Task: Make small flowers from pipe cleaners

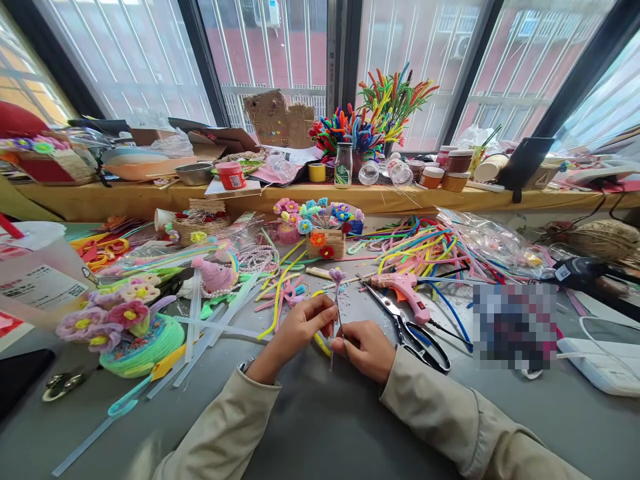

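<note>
Purple tops a small flower on a thin stem [337, 277], held upright above the grey table [310, 427] — the left hand [311, 321] pinches the stem, fingers nearly closed; the right hand [365, 347], loosely curled, grips it lower down. Just right lie black-handled scissors [407, 327] and a pink glue gun [406, 291], near scattered coloured pipe cleaners [425, 250].

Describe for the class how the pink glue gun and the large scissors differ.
The pink glue gun is mostly pink; the large scissors are silver and black. The pink glue gun has one solid handle and a cord; the large scissors have two looped handles. Both lie on the grey table.
</note>
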A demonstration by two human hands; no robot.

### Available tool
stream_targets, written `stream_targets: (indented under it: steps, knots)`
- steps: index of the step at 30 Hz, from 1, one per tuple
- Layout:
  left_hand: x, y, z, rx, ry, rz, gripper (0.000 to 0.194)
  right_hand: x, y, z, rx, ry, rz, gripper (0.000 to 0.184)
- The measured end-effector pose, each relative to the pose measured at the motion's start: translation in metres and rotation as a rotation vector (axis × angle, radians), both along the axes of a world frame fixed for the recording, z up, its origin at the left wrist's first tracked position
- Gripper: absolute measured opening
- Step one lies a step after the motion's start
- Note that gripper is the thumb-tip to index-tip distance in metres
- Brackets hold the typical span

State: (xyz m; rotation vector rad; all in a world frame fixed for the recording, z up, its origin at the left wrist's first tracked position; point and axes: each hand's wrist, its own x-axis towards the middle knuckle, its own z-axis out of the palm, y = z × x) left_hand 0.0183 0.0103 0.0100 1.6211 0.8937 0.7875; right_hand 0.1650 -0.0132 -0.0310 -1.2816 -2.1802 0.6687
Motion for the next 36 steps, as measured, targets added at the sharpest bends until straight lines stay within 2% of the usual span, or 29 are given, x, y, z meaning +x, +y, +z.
stream_targets:
  steps: [9, 16, 26, 36]
  knots:
    - [0.0000, 0.0005, -0.0018, -0.012, -0.011, -0.056, 0.022, 0.0006, 0.0022, 0.0017, 0.005, 0.033, 0.000, 0.054]
    - [0.0003, 0.0010, -0.0020, -0.041, -0.020, -0.029, 0.024, 0.0007, 0.0035, -0.0017, 0.049, 0.032, -0.027, 0.052]
    - [0.0002, 0.0036, -0.0055, -0.033, -0.049, 0.004, 0.024, 0.0000, 0.0024, -0.0001, 0.004, 0.109, -0.004, 0.054]
    - [-0.0002, 0.0001, -0.0018, -0.022, -0.021, -0.001, 0.023, 0.0000, -0.0009, 0.0040, 0.002, 0.026, -0.038, 0.053]
